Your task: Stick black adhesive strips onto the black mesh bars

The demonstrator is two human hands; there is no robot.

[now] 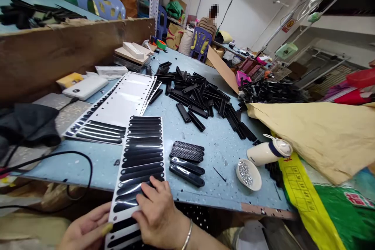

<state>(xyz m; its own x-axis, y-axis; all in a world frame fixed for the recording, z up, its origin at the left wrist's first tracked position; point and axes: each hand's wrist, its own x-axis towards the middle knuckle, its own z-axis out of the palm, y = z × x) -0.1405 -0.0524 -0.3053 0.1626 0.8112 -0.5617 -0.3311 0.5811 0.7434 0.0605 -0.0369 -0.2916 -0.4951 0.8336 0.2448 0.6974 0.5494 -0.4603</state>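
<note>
The left hand (88,228) pinches the sticker sheet (140,156) at seven o'clock. The right hand (159,213) presses on it at six o'clock.

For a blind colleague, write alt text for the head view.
A person's left hand and right hand touch a sheet of black strips at the edge of a blue table; nearby lie piled black pieces, a bottle and a bowl of silvery parts.

Sticker sheet (140,156): white backing, narrow, bearing stacked glossy black strips with rounded ends; lies lengthwise across the surface (216,164), near end beyond the edge, held by both hands (158,207).
</note>
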